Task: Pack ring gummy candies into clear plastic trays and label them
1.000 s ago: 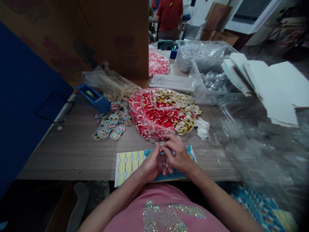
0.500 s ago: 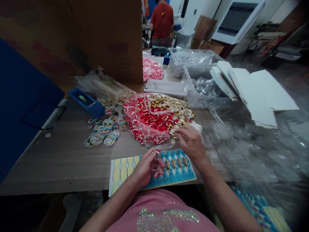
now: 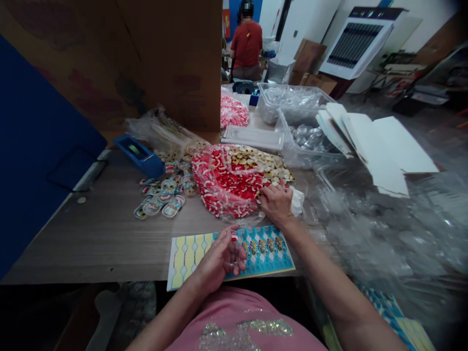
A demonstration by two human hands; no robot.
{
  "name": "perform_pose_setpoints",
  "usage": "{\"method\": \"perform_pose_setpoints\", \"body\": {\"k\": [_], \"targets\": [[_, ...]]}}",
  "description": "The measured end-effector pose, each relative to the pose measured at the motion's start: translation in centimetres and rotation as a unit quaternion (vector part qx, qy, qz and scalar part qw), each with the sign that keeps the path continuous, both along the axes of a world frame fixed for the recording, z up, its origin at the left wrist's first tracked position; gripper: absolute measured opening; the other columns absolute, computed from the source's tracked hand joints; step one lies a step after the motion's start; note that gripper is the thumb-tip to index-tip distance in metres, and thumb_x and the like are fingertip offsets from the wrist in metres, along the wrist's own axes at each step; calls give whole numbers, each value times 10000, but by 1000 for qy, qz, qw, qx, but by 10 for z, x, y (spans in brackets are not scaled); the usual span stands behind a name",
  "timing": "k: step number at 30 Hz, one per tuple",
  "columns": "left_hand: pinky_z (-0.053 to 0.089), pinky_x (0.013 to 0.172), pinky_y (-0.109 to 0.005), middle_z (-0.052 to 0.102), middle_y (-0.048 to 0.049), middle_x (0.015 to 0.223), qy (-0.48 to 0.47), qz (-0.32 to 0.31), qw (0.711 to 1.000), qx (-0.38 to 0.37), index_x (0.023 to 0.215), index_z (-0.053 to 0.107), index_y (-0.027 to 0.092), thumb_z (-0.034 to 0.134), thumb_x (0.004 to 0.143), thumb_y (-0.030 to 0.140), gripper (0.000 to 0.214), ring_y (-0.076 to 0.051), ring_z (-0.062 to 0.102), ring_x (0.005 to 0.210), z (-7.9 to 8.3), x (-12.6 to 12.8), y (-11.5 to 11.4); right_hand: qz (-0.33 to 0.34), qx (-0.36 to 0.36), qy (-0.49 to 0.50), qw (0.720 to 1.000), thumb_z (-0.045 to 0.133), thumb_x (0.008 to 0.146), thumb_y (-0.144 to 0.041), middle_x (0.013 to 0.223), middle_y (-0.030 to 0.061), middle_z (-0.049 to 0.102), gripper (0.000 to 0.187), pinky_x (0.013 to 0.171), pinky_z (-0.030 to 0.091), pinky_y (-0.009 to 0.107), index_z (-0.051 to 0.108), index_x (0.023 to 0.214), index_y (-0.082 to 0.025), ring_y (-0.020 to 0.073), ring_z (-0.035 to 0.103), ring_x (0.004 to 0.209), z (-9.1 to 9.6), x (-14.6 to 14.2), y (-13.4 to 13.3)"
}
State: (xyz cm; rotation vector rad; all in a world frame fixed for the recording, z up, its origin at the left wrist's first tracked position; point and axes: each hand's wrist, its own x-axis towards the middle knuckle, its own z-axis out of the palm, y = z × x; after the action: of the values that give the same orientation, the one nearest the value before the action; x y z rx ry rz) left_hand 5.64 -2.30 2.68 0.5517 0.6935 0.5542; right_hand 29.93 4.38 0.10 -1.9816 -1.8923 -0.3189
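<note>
L hand: my left hand (image 3: 221, 257) is lying half-curled, palm up, cradling a small clear plastic shell (image 3: 233, 254).
Shell: it's sitting in the L palm, nr my body, well to the L of & below my R hand; a small red-and-white piece (image 3: 234, 237) is showing at its far end, by the L thumb.
R hand: my right hand (image 3: 277, 202) is resting w/ fingers bent at the heap's front R edge; can't tell if the fingertips are pinching anything.
Heap: red-and-white pieces in a clear plastic bag (image 3: 215, 192) are lying beyond the L hand, w/ round cream-and-yellow discs (image 3: 252, 158) spreading along the far & R sides.
Sheet: a blue-and-yellow printed sticker sheet (image 3: 272, 258) is lying flat on the grey wood-grain table (image 3: 109, 243), partly under the L hand.
Tissue: a crumpled white tissue (image 3: 298, 201) is lying just R of the R hand.
Packs: small clear packs w/ printed labels (image 3: 163, 200) are piling up L of the heap, nr a blue tape dispenser (image 3: 141, 158).
</note>
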Motion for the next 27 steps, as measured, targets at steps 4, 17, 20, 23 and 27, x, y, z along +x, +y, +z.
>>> {"method": "perform_pose_setpoints", "body": {"k": [4,17,20,23,27], "targets": [[384,440,-195,621,-21,708,1,10,1000,-3,1302,404,212,484,919,511,493,-153,608,556,-2,1,-2,38,34,10,999,582,852,-226,859,48,713,111,826,250,370,686,821,-206,217,555,880,-3,6,-4],[419,449,-210,634,-54,765,-32,-11,999,-28,1296,422,218,420,927,561,504,-174,632,595,-2,7,1,43,31,35,998,565,872,-255,877,46,724,150,845,261,356,707,885,-211,199,570,877,5,10,-23],[441,471,-215,638,-56,779,-47,-14,998,-38,1287,423,228,422,935,540,470,-183,646,622,0,10,3,24,-21,3,999,595,858,-312,940,67,698,155,855,249,392,714,902,-222,239,529,953,13,2,-15],[460,486,-218,641,-60,782,-55,-18,997,-45,1279,422,234,406,948,514,434,-184,650,632,3,13,7,28,-67,-26,997,618,834,-295,976,82,680,125,876,253,434,710,830,-210,266,505,994,19,-4,-8],[469,484,-216,648,-70,783,-60,-6,997,-56,1259,428,228,346,972,487,395,-181,650,624,3,17,16,48,-43,49,997,607,827,-222,964,61,696,108,891,321,427,709,864,-220,249,549,980,18,-4,-12]]}}
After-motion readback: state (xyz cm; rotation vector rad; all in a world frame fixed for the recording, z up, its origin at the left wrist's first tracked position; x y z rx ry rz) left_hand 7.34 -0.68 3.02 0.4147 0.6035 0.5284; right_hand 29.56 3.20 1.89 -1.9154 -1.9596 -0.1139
